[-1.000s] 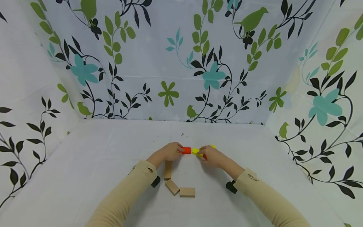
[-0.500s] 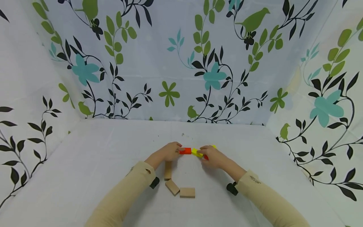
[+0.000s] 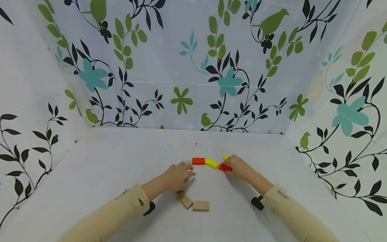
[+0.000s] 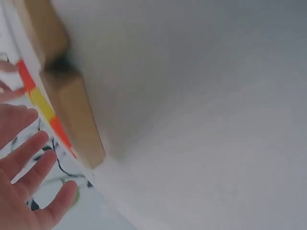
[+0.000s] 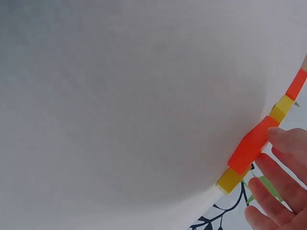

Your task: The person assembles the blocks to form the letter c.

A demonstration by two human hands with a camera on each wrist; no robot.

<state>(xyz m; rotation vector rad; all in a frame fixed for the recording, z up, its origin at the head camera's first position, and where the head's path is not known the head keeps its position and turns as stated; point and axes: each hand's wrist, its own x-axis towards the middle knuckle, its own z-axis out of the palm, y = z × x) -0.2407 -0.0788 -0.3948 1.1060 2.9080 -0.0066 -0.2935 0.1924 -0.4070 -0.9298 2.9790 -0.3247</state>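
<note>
My left hand (image 3: 177,176) hovers over the left side of a curved row of blocks, its fingers spread and nothing in them. Beneath it a wooden block is mostly hidden; one wooden block (image 4: 74,115) shows beside my fingers in the left wrist view. At the far side lie a red block (image 3: 198,161) and a yellow block (image 3: 211,163). My right hand (image 3: 241,167) holds the second red block (image 3: 225,167) between thumb and index finger, its other fingers loosely bent. Another yellow block (image 3: 226,157) peeks out behind that hand, partly covered.
Two wooden blocks, one angled (image 3: 185,201) and one straight (image 3: 201,206), form the near part of the curve. White cloth (image 3: 121,161) covers the table. A patterned curtain (image 3: 169,67) hangs at the back and sides.
My left hand has let go near the far red block and drawn back left and nearer. My right hand has shifted slightly right, uncovering the middle yellow block and more of the right red one.
</note>
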